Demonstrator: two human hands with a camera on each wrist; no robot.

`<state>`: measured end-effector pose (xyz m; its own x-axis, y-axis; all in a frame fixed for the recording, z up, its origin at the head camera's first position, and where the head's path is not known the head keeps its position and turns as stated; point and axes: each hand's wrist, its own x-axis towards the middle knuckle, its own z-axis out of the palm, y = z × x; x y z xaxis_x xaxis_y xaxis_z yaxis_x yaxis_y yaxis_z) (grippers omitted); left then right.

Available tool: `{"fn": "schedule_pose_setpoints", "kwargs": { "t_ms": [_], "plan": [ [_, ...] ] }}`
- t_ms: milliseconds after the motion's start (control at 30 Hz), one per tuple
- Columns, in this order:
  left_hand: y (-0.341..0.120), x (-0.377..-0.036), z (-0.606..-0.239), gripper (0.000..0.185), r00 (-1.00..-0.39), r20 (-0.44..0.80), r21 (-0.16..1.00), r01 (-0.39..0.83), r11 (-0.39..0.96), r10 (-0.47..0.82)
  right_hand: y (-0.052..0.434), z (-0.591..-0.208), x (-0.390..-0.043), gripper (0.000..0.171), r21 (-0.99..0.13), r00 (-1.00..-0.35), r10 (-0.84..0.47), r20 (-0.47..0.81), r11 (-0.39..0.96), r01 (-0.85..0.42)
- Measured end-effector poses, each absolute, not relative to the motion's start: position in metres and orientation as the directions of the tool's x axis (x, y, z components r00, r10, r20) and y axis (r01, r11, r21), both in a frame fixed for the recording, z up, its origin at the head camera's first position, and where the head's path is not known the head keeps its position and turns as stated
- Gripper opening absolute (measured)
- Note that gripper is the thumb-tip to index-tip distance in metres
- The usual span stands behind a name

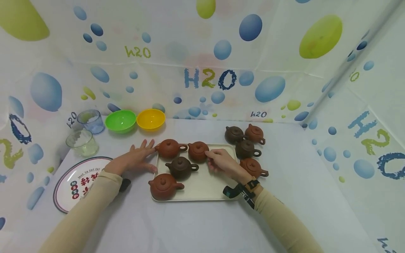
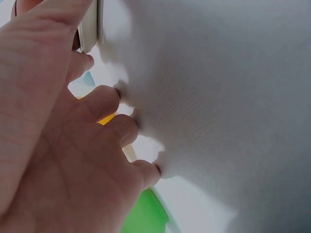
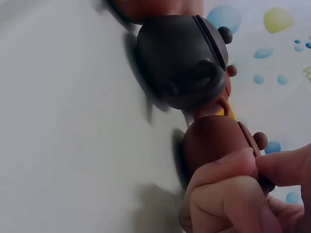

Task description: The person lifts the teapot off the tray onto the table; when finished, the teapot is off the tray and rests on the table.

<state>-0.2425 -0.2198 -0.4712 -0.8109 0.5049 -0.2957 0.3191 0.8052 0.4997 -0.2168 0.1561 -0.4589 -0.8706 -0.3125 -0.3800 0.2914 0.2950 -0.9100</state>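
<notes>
My right hand (image 1: 223, 162) pinches the handle of a reddish-brown clay teapot (image 1: 197, 151) at the back of the cream tray (image 1: 207, 188). In the right wrist view, thumb and curled fingers hide that handle, while the teapot's body (image 3: 214, 141) and lid knob show. Left of it on the tray sits another reddish-brown teapot (image 1: 168, 149); a dark brown teapot (image 1: 180, 168) and a third reddish one (image 1: 162, 187) stand nearer the front. My left hand (image 1: 134, 161) is spread beside the tray's left edge, fingertips on the white cloth (image 2: 218, 107), holding nothing.
Right of the tray, two dark teapots (image 1: 234, 134) and two reddish ones (image 1: 254, 133) cluster together. At the back left stand a green bowl (image 1: 121, 121), a yellow bowl (image 1: 150, 119), a blue glass (image 1: 91, 122) and a clear glass (image 1: 83, 144). A printed oval plate (image 1: 68, 186) lies under the left forearm.
</notes>
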Motion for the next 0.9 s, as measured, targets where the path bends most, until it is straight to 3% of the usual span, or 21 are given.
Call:
{"fn": "schedule_pose_setpoints", "kwargs": {
  "t_ms": [300, 600, 900],
  "plan": [
    [-0.226, -0.251, -0.494, 0.121, -0.816, -0.307, 0.489, 0.307, 0.817, 0.490, 0.179, -0.426, -0.205, 0.035, -0.936, -0.889, -0.328, -0.321, 0.254, 0.245],
    [-0.228, -0.256, -0.506, 0.134, -0.822, -0.311, 0.475, 0.301, 0.827, 0.478, 0.246, -0.394, -0.200, 0.038, -0.956, -0.928, -0.263, -0.265, 0.197, 0.217],
    [-0.217, -0.241, -0.471, 0.122, -0.817, -0.314, 0.504, 0.288, 0.814, 0.483, 0.340, -0.394, -0.194, 0.037, -0.951, -0.959, -0.097, -0.266, 0.190, 0.245]
  ]
}}
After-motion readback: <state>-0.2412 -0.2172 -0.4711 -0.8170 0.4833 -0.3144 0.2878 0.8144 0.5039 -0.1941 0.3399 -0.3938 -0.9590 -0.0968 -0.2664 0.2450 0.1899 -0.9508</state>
